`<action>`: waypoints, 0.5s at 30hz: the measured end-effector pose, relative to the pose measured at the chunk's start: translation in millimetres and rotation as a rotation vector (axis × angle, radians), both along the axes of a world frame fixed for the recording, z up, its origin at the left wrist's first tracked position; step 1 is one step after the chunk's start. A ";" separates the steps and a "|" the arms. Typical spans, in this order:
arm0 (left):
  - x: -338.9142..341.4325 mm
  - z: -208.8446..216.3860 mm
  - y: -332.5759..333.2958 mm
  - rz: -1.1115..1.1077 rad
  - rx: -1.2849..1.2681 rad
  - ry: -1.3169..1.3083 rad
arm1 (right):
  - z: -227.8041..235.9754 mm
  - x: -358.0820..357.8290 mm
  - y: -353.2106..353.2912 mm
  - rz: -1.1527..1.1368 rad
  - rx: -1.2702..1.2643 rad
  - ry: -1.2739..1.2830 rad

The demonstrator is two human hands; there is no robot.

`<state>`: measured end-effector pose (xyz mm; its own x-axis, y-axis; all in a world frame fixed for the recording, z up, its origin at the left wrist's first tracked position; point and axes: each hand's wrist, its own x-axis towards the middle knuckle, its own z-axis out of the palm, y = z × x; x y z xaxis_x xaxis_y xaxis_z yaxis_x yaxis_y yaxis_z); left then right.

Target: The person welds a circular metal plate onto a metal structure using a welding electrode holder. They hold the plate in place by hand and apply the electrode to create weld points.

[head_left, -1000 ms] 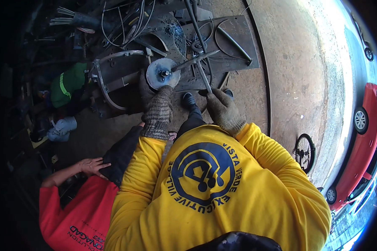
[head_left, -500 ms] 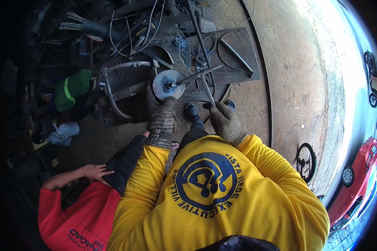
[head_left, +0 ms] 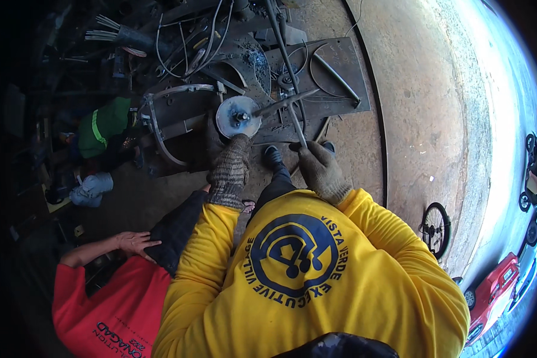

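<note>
My left hand (head_left: 229, 169), in a grey-brown knit glove, is closed at the near edge of a round grey metal disc (head_left: 228, 121). Its fingers are partly hidden behind the disc. A stubby bolt-like piece (head_left: 241, 117) stands up from the disc's middle. My right hand (head_left: 320, 170), gloved too, is wrapped round the handle of a chipping hammer (head_left: 296, 124). The hammer's long, dark, pointed head lies crosswise, one tip close to the disc's right side; whether they touch I cannot tell.
A dark metal worktable (head_left: 346, 77) carries rods, wire loops and metal scraps. Left of the disc is a curved metal frame (head_left: 155, 122). A person in a red shirt (head_left: 116, 304) is close on my left; another in green (head_left: 104, 128) is farther off. A wheel (head_left: 437, 231) stands at right.
The disc has shifted slightly left and tilted a little, with my left hand following. The hammer head has moved up slightly. Outside, the red car has moved toward the lower right.
</note>
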<state>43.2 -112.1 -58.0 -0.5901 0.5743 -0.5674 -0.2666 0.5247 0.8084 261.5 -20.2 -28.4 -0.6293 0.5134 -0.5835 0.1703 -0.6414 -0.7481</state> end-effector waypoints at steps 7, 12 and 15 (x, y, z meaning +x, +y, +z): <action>3.0 5.5 -2.6 0.018 -0.003 0.012 | -6.9 -0.7 2.3 -0.004 0.040 -0.047; 1.0 2.4 1.4 0.022 0.000 0.015 | -20.7 -2.9 -3.5 0.166 0.297 -0.133; 1.7 4.1 -1.1 0.031 -0.003 0.010 | -14.4 -1.5 6.6 -0.047 0.361 -0.031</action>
